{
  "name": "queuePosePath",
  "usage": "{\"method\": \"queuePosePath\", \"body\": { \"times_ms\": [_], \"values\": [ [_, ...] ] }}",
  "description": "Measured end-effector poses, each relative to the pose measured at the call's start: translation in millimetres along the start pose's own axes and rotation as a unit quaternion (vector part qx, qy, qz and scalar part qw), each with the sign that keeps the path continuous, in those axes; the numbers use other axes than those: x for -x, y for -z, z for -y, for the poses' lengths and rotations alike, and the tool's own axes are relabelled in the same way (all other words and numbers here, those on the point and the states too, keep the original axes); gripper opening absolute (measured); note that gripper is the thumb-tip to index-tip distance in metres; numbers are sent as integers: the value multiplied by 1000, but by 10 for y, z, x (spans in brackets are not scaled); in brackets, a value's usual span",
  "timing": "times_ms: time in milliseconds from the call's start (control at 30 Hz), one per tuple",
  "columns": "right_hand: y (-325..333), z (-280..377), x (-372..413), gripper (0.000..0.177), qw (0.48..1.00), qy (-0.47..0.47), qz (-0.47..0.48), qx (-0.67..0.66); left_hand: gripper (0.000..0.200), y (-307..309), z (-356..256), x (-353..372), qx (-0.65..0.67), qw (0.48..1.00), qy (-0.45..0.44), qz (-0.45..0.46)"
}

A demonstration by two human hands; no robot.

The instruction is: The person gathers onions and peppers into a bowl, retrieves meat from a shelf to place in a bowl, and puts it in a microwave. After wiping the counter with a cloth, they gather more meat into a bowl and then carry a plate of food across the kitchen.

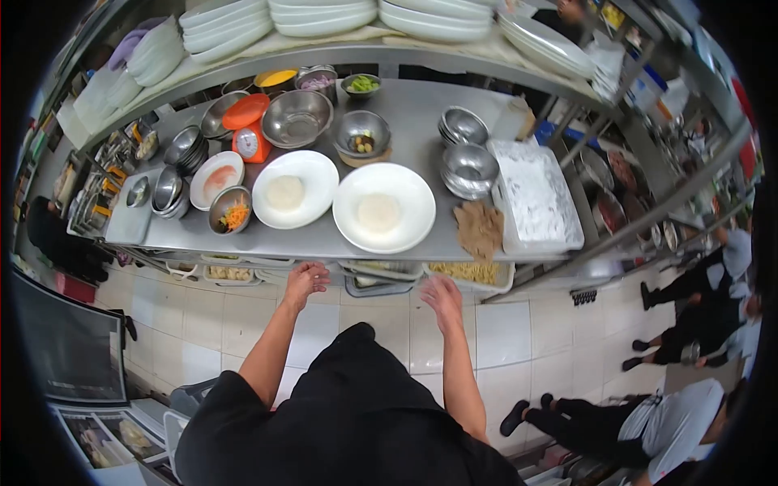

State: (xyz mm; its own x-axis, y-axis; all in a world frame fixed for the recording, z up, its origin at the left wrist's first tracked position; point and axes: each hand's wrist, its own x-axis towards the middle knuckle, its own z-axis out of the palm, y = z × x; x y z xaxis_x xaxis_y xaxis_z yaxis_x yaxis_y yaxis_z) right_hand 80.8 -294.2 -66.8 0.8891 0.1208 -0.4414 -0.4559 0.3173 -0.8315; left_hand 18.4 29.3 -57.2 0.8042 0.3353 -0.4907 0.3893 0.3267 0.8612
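My left hand (306, 282) hangs in front of the steel counter's front edge, fingers loosely bent and apart, holding nothing. To its right, my right hand (442, 296) is also off the counter, slightly blurred, with fingers spread and nothing in them. On the counter beyond them stand two white plates, a left plate (314, 172) and a right plate (403, 183). Each bears a pale round mound that looks like rice: a left mound (285, 193) and a right mound (378, 212). A small steel bowl of orange shreds (235, 216) stands left of the plates.
The steel counter (438, 235) also holds an orange scale (250, 143), stacked steel bowls (470, 168), a brown cloth (479, 230) and a white tub (539, 202). Stacked plates (324, 16) line the shelf above. Food containers (474, 275) sit below. Several people stand at right.
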Motion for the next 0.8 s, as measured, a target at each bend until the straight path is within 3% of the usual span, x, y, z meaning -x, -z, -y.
{"method": "queuePosePath", "body": {
  "times_ms": [67, 133, 200, 333, 500, 667, 800],
  "values": [
    [-487, 239, -498, 45, 998, -15, 34, 49, 20, 65, -108, -121, 18, 1000, -6, 1],
    [-793, 300, -879, 47, 996, -79, 8, 31, 22, 152, -101, -134, 28, 999, 34, 2],
    [-869, 198, -1039, 44, 995, -76, -33, 50, 25, 253, -87, -77, 19, 998, 54, 15],
    [-718, 10, -930, 40, 995, -47, -51, 72, 26, 416, 112, -18, 52, 993, 103, -12],
    [-518, 140, -479, 43, 995, -43, -81, -31, 25, 585, 292, -41, 74, 985, 149, -55],
    [-431, 782, -268, 47, 997, -15, -65, -40, 23, 743, 564, -153, 36, 983, 147, -101],
    [-501, 1454, -614, 44, 998, 25, -52, -28, 25, 691, 728, -118, 30, 971, 178, -155]
  ]
}}
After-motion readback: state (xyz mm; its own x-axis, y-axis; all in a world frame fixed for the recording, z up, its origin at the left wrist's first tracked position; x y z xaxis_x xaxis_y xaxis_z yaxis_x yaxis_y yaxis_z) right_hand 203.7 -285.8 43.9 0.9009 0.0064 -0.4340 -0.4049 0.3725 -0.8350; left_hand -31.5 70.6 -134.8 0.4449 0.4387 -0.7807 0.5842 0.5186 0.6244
